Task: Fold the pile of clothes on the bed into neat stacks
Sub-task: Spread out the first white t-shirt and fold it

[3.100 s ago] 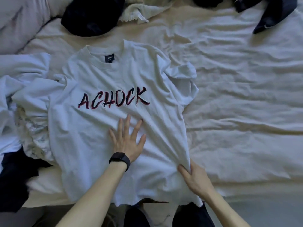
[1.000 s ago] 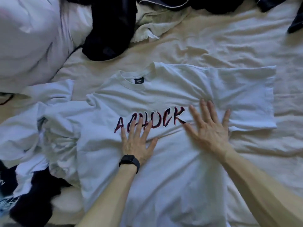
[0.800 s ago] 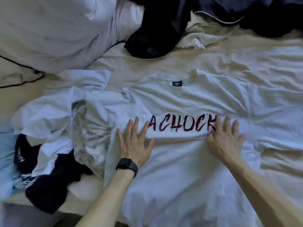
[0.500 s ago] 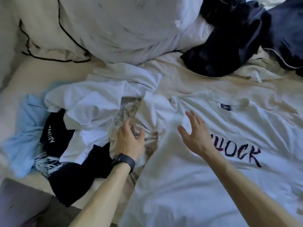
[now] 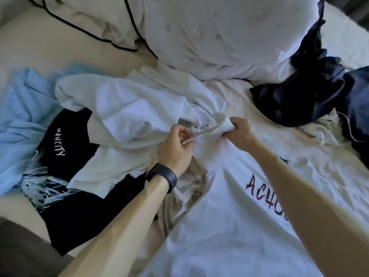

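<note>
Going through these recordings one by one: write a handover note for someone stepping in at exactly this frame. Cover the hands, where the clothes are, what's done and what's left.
Left hand: fingers pinch the hem of the sleeve of the white T-shirt.
Right hand: grips the same sleeve's bunched end.
White T-shirt: face up on the bed, body spread, unfolded.
Unfolded beside it: white garment, black shirt, light blue garment; dark clothes by the pillow.
Done: shirt body laid flat.
Left: spread this sleeve, fold the shirt, then the rest. No stack in view.
</note>
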### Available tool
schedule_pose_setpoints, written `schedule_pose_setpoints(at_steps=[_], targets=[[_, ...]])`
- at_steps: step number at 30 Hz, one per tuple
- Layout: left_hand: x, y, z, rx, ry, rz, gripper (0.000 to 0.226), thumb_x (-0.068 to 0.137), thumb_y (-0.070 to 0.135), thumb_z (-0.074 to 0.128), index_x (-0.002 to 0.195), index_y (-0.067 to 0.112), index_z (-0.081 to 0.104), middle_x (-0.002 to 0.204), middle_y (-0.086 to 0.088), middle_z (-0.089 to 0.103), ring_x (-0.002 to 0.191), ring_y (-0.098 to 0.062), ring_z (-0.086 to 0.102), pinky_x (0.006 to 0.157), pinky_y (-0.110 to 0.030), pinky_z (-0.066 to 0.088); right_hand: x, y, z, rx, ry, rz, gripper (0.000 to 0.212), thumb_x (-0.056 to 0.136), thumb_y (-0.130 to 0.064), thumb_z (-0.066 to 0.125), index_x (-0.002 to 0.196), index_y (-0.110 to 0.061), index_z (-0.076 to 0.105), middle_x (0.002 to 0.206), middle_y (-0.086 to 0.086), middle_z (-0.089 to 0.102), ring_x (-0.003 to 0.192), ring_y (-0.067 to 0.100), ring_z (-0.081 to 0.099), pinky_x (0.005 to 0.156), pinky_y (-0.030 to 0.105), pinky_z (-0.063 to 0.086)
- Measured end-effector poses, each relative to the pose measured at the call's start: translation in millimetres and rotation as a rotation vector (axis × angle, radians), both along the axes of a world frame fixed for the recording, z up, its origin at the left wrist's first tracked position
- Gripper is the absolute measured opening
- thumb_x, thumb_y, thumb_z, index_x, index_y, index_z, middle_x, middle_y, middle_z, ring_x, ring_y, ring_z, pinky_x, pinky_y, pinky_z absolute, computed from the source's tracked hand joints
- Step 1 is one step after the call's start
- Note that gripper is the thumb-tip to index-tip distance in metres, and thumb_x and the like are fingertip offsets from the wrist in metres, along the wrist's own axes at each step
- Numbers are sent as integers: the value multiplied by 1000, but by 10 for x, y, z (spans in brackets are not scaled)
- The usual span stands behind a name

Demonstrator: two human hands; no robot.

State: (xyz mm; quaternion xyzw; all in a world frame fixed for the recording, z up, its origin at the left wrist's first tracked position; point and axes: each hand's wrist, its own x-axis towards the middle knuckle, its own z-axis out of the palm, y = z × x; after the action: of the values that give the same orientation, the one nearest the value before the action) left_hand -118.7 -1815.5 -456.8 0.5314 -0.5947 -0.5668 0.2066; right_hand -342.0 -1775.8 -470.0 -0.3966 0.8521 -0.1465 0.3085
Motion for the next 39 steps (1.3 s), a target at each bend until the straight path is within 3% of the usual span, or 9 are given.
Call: schedule_pose_setpoints(at_steps=[4, 6, 9, 14, 20, 25, 30, 35, 39], targets=[[-70, -44, -88, -43, -66, 77, 20, 91, 11, 63, 101, 27, 53, 80, 17, 64, 68, 1, 60, 55, -16, 39, 126, 55, 66, -350, 81, -70, 30, 73, -4, 75, 77, -18, 50, 76, -7, 47, 72, 19, 47, 64, 29, 37], [-91, -54, -167, 30, -256, 23, 25, 92, 10, 56, 112, 25, 53, 90, 12, 60, 73, -13, 55, 58, -21, 34, 142, 87, -29, -205, 73, -63, 37, 77, -12, 83, 104, -9, 59, 100, 2, 56, 98, 29, 52, 83, 43, 43], [-105, -51, -289, 114, -406, -37, 33, 92, 11, 52, 123, 20, 50, 109, -3, 62, 88, -29, 59, 67, -29, 40, 97, 250, -186, 98, -24, -148, 77, 86, -31, 79, 150, -21, 39, 149, 9, 42, 135, 31, 36, 111, 43, 32], [-187, -66, -322, 25, -638, -190, 47, 85, 39, 50, 124, 13, 47, 124, -18, 62, 107, -39, 58, 76, -38, 35, 175, 766, -404, 96, 116, -380, 53, 100, -47, 49, 150, -31, 42, 163, 4, 30, 149, 26, 22, 119, 44, 21], [-465, -326, -317, -77, -653, -288, 57, 91, 64, 49, 120, 15, 55, 122, -13, 65, 107, -38, 62, 86, -40, 49, 217, 1357, -695, 417, -82, -38, 69, 93, -75, 21, 154, -56, -3, 168, -9, -22, 154, 24, -24, 116, 68, -7], [-522, -289, -305, -340, -846, -330, 39, 93, 22, 54, 127, 4, 45, 128, -24, 54, 111, -44, 55, 81, -49, 49, -99, 1554, -670, 308, -10, -187, 64, 98, -71, 25, 157, -46, 22, 171, -5, 2, 157, 20, -3, 123, 55, 4], [-1030, 153, -337, -886, -705, -567, 61, 79, 19, 66, 137, 10, 50, 142, -19, 44, 128, -41, 42, 100, -56, 35, -646, 2339, -557, 113, 110, -555, 58, 103, -49, 43, 153, -18, 40, 165, 5, 30, 151, 25, 23, 122, 43, 20], [-2087, 484, -724, -740, -701, -934, 58, 95, 35, 55, 148, 23, 38, 150, -3, 41, 141, -24, 31, 116, -43, 23, -1536, 3101, -610, 158, 208, -715, 54, 105, -27, 41, 156, -10, 33, 166, 10, 27, 151, 31, 23, 123, 44, 17], [-2580, 292, -1037, -677, -931, -977, 38, 100, 44, 48, 132, 24, 47, 135, -9, 52, 124, -31, 46, 103, -44, 36, -2098, 3374, -776, 263, 223, -672, 55, 105, -34, 40, 157, -19, 32, 162, 12, 33, 149, 32, 24, 120, 47, 20]])
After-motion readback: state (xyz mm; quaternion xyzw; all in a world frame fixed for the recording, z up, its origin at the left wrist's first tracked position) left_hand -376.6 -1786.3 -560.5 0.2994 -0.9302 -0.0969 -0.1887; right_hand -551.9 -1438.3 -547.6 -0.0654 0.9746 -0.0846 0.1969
